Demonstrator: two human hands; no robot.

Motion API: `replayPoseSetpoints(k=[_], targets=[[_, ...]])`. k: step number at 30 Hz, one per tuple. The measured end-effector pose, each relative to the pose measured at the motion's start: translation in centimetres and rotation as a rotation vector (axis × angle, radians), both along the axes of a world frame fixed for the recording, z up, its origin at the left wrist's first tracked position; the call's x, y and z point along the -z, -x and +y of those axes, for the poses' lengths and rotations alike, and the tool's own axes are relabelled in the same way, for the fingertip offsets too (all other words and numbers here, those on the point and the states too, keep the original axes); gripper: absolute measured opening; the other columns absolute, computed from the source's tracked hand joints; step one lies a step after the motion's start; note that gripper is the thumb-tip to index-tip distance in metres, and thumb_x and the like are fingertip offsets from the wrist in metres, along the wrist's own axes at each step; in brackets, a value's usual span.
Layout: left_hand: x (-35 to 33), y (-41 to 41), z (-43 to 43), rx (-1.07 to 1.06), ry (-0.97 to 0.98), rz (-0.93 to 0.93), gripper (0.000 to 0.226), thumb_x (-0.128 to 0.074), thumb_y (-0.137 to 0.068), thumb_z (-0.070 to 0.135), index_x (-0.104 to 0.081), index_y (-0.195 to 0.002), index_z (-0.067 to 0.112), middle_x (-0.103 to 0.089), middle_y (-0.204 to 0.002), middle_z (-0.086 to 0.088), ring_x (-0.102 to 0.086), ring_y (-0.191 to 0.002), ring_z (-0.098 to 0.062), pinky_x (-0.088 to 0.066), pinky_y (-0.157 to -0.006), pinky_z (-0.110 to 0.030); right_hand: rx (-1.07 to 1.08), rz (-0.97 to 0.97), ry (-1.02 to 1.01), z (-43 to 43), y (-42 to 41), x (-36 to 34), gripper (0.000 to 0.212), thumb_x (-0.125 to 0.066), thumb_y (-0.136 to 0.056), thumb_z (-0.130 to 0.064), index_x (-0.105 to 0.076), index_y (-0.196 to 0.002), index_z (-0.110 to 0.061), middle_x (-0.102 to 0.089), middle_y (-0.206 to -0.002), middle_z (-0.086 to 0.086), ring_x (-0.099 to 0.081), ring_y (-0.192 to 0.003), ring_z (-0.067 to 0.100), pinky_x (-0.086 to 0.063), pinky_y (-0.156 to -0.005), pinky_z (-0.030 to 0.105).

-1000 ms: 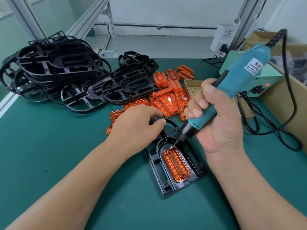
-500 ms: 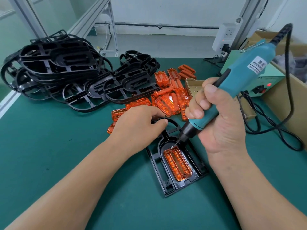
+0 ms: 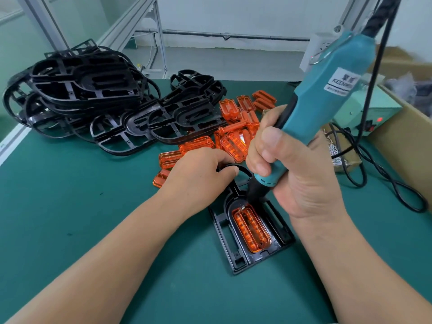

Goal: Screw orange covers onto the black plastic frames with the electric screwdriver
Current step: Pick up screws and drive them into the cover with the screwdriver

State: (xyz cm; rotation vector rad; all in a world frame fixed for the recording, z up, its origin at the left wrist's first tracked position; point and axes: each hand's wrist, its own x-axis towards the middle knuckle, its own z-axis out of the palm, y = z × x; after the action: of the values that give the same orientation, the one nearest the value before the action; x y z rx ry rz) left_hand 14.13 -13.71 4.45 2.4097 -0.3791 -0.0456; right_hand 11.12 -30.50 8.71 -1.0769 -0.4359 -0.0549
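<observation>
Step in hand: driving a screw at the upper end of the orange cover, which sits in the black frame at lower centre of the green counter.
Right hand: fist wrapped round the electric screwdriver, bit tip down on the cover's upper end.
Left hand: fingers curled, pressing the frame's upper rim.
Supplies: loose covers at centre, spare frames upper left, screw box at right.
Next move, judged: lift the bit, pick up a screw, fasten the lower end.

Green mat; cardboard box; wall socket.
</observation>
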Motion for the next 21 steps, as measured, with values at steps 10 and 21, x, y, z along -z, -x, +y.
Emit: replayPoseSetpoints(k=[10,21], targets=[[-0.3,0.2,0.0,0.018,0.034,0.029,0.032,-0.062,-0.100,0.044,-0.060,-0.068,0.042,-0.059,-0.061,0.023,-0.053,-0.060,0.002,-0.036,-0.056,-0.024,-0.037,-0.018,0.073,0.7,-0.6,0.5,0.020,-0.080,-0.085,-0.013,-0.066,-0.098,-0.016,-0.050,-0.065,-0.004,-0.042,-0.048,0.016,-0.033,-0.056,0.033],[-1.2,0.0,0.1,-0.040,-0.108,-0.122,0.018,-0.059,-0.100,0.049,-0.073,-0.110,0.041,-0.064,-0.096,0.021,-0.059,-0.089,0.003,-0.048,-0.072,-0.020,0.210,-0.022,-0.419,-6.3,-2.0,-0.4,0.012,-0.062,-0.098,-0.027,-0.061,-0.104,-0.018,-0.047,-0.067,-0.008,-0.044,-0.056,0.008,-0.034,-0.063,0.027]])
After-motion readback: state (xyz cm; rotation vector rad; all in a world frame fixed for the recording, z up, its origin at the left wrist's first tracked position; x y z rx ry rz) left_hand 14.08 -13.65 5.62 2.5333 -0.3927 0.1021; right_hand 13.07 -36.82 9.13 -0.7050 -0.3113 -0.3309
